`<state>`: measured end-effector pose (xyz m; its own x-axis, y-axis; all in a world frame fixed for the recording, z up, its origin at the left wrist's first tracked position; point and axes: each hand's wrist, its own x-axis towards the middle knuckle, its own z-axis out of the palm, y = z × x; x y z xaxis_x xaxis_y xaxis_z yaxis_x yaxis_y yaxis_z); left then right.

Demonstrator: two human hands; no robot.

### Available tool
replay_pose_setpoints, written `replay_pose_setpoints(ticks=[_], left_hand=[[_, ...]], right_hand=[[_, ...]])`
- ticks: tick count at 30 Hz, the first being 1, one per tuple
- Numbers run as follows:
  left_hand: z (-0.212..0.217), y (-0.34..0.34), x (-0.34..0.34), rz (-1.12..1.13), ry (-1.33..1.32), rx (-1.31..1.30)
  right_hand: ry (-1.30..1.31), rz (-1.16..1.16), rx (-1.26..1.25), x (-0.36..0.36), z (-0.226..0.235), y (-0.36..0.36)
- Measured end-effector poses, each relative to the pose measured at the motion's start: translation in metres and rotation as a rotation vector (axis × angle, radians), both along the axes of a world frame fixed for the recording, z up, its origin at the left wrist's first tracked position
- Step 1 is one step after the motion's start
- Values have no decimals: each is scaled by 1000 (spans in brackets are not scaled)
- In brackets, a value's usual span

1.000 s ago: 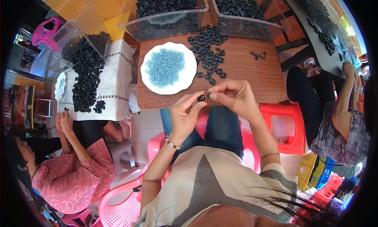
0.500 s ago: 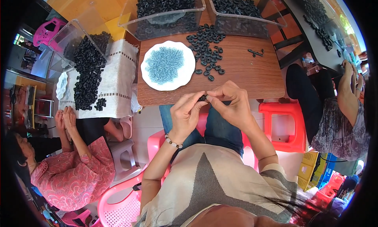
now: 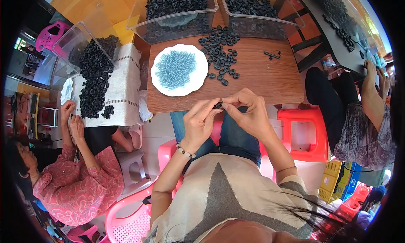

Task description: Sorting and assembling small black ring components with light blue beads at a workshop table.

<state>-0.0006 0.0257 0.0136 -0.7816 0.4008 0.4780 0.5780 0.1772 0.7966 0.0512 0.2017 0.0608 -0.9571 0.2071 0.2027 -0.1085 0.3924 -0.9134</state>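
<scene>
Just off the near edge of the brown table (image 3: pixel 261 82), a small black plastic piece (image 3: pixel 217 105) is pinched between the thumb and fingers of my left hand (image 3: pixel 199 121). My right hand (image 3: pixel 251 114) is closed in a pinch against the right side of that piece; whatever its fingertips hold is too small to make out. Beyond my left hand stands a white scalloped plate (image 3: pixel 202 72) heaped with tiny blue-grey beads (image 3: pixel 175 70). To its right lie loose black oval pieces (image 3: pixel 221 59) with holes.
Two clear bins (image 3: pixel 177 27) of black pieces stand along the back. Thin dark sticks (image 3: pixel 272 55) lie at the right. A co-worker (image 3: pixel 80 179) sits left by a cloth-covered table (image 3: pixel 126 82); another (image 3: pixel 363 133) works at the right. A red stool (image 3: pixel 303 135) stands right.
My hands stay nearly in place, still pinching at the black piece. At the left, the co-worker's hands have moved apart.
</scene>
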Motion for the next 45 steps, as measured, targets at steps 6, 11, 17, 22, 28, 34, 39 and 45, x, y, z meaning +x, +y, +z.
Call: replay_pose_setpoints(ticks=[6,11,17,22,28,34,39,45], left_hand=[[-4,-2,1,-39,20,-25],[-12,-3,2,-65,25,-9],[-7,-4,-2,-73,200,-146],[-4,-1,-1,-63,133,-124],[6,2,1,-60,-81,-13],[10,7,5,-67,-36,1],[10,5,3,-53,95,-115],[8,5,3,-71,164,-119]], right_hand=[[9,30,83,0,-1,2],[41,83,160,0,-6,1],[100,115,247,-1,-11,2],[-117,181,-96,-3,-17,19],[-311,284,-530,-6,-21,41],[-400,463,-782,-3,-51,39],[-424,638,-1104,-1,-61,28],[-373,643,-1183,-3,-80,25]])
